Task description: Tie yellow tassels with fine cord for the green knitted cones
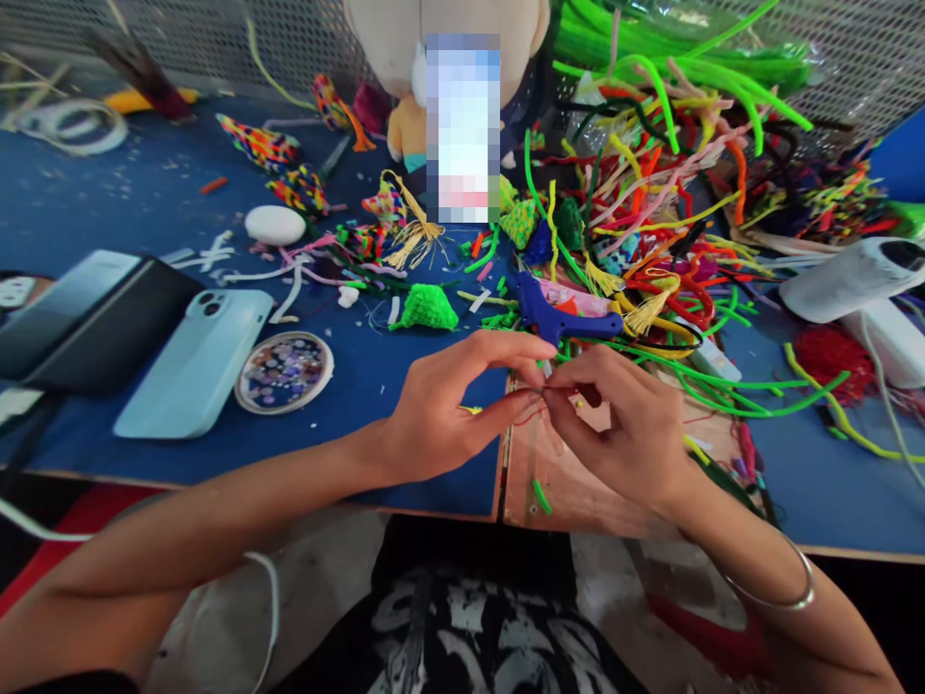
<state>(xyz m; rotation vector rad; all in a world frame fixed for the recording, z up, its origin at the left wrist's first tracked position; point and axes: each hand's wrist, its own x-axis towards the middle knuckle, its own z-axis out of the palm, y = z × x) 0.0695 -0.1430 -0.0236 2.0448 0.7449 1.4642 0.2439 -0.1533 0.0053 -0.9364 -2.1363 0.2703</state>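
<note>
Where a blue-covered worktable [108,193] meets its near edge, the left hand [440,410] and right hand [628,429] come together fingertip to fingertip, both pinching a thin red strand [531,413] just above a bare wooden board [578,482] at the table's front. Behind them a tangled heap of fuzzy pipe cleaners [686,173], green, red, yellow and pink, crowds the right half, leaving open cloth only at the left. There lie a dark tablet [93,323], a smooth pale-blue phone [198,361] and a round dish of sequins [285,371]. A blue plastic glue gun [560,313] rests just beyond the fingers, near a small green knitted cone [428,308].
</note>
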